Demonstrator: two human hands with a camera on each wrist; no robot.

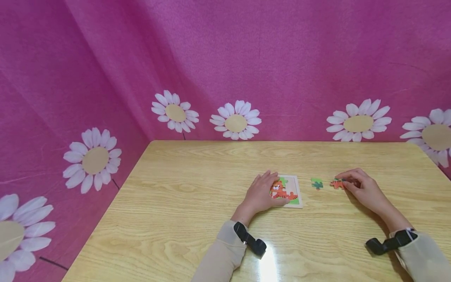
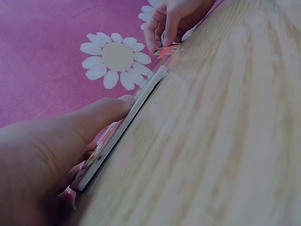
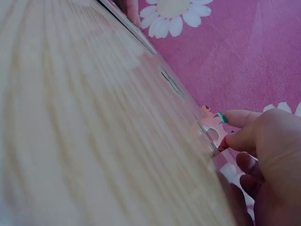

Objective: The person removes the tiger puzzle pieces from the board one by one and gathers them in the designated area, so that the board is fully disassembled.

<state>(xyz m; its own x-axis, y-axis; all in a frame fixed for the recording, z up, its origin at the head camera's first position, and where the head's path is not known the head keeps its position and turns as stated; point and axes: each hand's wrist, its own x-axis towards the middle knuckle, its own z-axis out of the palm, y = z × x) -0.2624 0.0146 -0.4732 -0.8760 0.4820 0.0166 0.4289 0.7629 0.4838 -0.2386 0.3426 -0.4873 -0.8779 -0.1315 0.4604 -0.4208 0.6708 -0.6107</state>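
Observation:
A small square picture puzzle with a pale frame (image 1: pixel 300 196) lies on the table, showing an orange tiger on green with part of its light backing uncovered. My left hand (image 1: pixel 262 192) grips it from the left, thumb along the near rim and fingers at the far side; in the left wrist view the thumb lies on the frame's edge (image 2: pixel 124 123). Off to the right, my right hand (image 1: pixel 363 188) pinches an orange-striped jigsaw piece (image 1: pixel 337 184) between thumb and forefinger, seen tilted near the tabletop in the right wrist view (image 3: pixel 212 129).
Between the puzzle and the right hand lies a loose green jigsaw piece (image 1: pixel 317 183). The wooden table (image 1: pixel 183 180) meets a pink cloth (image 1: pixel 282 70) with white flowers at its back and left. Black straps with cameras (image 1: pixel 249 239) sit on both wrists.

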